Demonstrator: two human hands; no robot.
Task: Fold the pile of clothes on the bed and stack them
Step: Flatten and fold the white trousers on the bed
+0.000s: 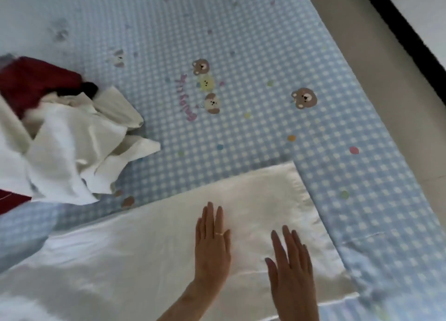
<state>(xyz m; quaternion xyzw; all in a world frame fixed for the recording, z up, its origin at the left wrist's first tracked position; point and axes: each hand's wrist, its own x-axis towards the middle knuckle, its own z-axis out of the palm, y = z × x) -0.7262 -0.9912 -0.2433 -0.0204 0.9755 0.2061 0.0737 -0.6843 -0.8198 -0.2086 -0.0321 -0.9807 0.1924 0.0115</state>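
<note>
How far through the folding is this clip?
Early. No finished stack is in view. In hand: the left hand and right hand lie flat on a spread white garment. Left: the jumbled pile of white and red clothes.

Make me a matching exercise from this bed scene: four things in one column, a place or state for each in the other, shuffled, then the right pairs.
Things:
1. left hand
2. dark red garment
3. white cloth
4. teddy bear print

Places or states:
A. spread flat near the front edge of the bed
B. on the checked bedsheet, right of centre
C. wears a ring, lies flat on the cloth
D. in the unfolded pile at the left

Pairs: 1-C, 2-D, 3-A, 4-B
</note>
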